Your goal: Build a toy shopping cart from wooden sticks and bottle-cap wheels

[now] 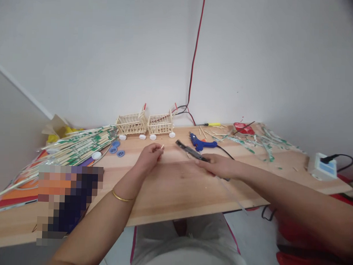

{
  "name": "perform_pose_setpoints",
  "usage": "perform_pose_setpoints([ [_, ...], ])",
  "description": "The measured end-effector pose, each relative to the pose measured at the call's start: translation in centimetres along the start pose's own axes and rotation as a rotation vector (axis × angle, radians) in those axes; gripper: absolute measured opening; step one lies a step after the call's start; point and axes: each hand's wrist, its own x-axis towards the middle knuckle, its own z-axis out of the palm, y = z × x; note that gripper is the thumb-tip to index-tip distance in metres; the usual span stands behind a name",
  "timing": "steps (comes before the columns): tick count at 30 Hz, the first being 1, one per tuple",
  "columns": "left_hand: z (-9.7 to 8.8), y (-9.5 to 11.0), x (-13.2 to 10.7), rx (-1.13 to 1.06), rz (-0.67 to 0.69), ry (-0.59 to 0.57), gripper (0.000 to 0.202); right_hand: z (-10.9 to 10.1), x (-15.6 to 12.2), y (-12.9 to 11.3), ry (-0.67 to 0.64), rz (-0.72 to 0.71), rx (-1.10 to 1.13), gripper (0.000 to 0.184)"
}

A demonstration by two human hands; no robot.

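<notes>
My left hand [150, 158], a bracelet on its wrist, is closed in a pinch on a short wooden stick [163, 147] above the middle of the table. To its right, my right hand [217, 165] grips dark pliers [190, 151] whose jaws point left toward that stick; whether the jaws are apart is too small to tell. Just beyond the pliers lies a blue glue gun [202, 143]. Behind my left hand stand two little carts made of sticks, a left cart [132, 124] and a right cart [160, 125], both on white round wheels.
Bundles of wrapped sticks [83, 144] cover the left side, with blue discs [120, 153] beside them. Cut stick pieces [212, 133], a yellow-handled tool [214, 125] and torn wrappers [265, 143] lie at the back right. A white power box [322, 166] sits at the right edge.
</notes>
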Motion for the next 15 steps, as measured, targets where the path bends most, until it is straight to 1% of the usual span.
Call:
perform_pose_setpoints([
  [1,-0.1,0.0,0.1,-0.081,-0.017,0.005,0.015,-0.8,-0.7,1.0,0.126,-0.016,-0.085,0.062],
  [2,-0.2,0.0,0.2,-0.151,-0.030,0.007,0.017,-1.6,-1.5,2.2,0.223,-0.029,-0.172,0.062],
  [3,-0.3,0.1,0.3,-0.205,-0.039,0.005,0.019,-2.2,-2.2,3.6,0.294,-0.037,-0.258,0.063],
  [5,-0.3,0.3,0.3,-0.337,-0.065,-0.013,0.024,-3.0,-3.5,6.6,0.348,-0.022,-0.424,0.065],
  [8,0.0,0.7,-0.1,-0.624,-0.128,-0.065,0.030,-3.2,-5.1,10.7,0.383,0.019,-0.548,0.070],
  [10,0.2,0.9,-0.4,-0.772,-0.163,-0.094,0.033,-3.1,-5.9,12.7,0.437,0.107,-0.599,0.072],
  [12,0.4,1.1,-0.6,-0.827,-0.182,-0.115,0.036,-3.1,-6.2,14.3,0.497,0.270,-0.614,0.074],
  [15,0.4,1.2,-0.7,-0.884,-0.204,-0.153,0.033,-3.6,-6.1,16.4,0.548,0.512,-0.546,0.078],
])
